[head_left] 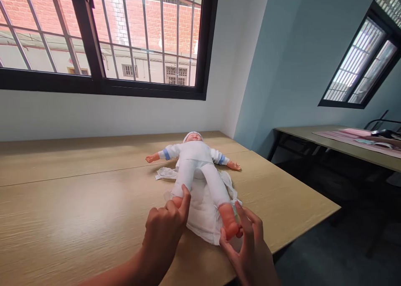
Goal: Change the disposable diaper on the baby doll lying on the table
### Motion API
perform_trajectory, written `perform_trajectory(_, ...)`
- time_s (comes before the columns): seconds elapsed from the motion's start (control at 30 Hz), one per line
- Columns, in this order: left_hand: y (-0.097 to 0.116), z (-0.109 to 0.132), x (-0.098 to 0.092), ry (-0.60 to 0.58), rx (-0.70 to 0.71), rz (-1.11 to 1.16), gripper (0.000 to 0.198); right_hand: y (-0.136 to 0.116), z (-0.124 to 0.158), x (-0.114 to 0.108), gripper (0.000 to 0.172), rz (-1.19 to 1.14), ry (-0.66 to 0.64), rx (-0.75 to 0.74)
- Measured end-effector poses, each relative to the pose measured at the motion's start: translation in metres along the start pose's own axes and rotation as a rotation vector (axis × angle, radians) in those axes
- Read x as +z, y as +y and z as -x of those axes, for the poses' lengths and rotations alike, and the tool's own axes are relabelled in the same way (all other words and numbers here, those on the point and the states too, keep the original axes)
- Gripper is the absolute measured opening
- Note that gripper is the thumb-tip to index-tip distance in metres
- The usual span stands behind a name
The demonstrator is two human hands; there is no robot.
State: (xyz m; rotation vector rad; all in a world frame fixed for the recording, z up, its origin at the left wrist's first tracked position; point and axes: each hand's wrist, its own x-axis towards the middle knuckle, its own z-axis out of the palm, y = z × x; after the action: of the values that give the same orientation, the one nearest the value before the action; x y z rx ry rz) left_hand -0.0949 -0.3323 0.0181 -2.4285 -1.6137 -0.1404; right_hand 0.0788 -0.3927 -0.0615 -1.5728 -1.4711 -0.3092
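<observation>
A baby doll [196,152] in a white outfit with blue cuffs and a white cap lies on its back, arms spread, legs toward me. Under its hips and legs is an unfolded white diaper [200,210], with its side tabs spread out. My left hand [166,225] is curled at the doll's lower leg on the left, index finger stretched along it; the foot there is hidden behind my hand. Around the bare foot on the right, my right hand [247,240] has its thumb and fingers bent, the thumb against the foot and the index fingertip near the diaper's edge.
The doll lies on a light wooden table [78,210], whose right edge slants toward me. A barred window [147,39] is behind it. At the right stands another table [300,132] with a pink cloth [344,136] and small items.
</observation>
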Motion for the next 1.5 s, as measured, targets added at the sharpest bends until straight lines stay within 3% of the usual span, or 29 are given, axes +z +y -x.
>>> perform_trajectory(0.1,0.004,0.002,0.007,0.018,0.008,0.026,0.057,0.003,0.002,-0.003,0.054,-0.064,-0.052,0.052)
perform_trajectory(0.37,0.003,-0.001,0.004,-0.123,0.155,0.088,0.043,-0.003,0.000,0.007,0.074,-0.381,-0.025,0.479)
perform_trajectory(0.57,-0.002,-0.005,0.000,-0.170,0.264,0.143,0.038,-0.001,0.003,0.013,0.070,-0.441,-0.080,0.489)
perform_trajectory(0.77,0.000,-0.004,0.000,-0.208,0.308,0.139,0.020,-0.001,0.006,0.016,0.064,-0.413,-0.035,0.438)
perform_trajectory(0.97,-0.013,0.002,-0.005,-0.157,0.532,0.160,0.009,0.006,0.007,0.010,0.053,-0.233,-0.138,0.231)
perform_trajectory(1.07,-0.018,0.002,-0.004,-0.082,0.723,0.064,0.020,0.010,0.003,-0.003,0.043,-0.158,-0.209,0.002)
perform_trajectory(1.13,-0.016,0.002,0.005,0.048,0.792,0.003,0.018,0.012,-0.002,-0.012,0.038,-0.086,-0.250,-0.216)
perform_trajectory(1.2,-0.012,0.001,0.018,0.255,0.798,-0.023,0.008,0.014,-0.007,-0.018,0.035,0.003,-0.260,-0.438)
perform_trajectory(1.27,-0.007,0.000,0.032,0.426,0.797,-0.020,0.013,0.016,-0.011,-0.018,0.031,0.080,-0.219,-0.585)
perform_trajectory(1.37,-0.001,-0.001,0.043,0.533,0.838,-0.031,0.016,0.019,-0.011,-0.010,0.026,0.158,-0.130,-0.678)
perform_trajectory(1.5,0.004,0.000,0.047,0.584,0.864,-0.077,0.021,0.021,-0.007,0.003,0.027,0.181,-0.065,-0.724)
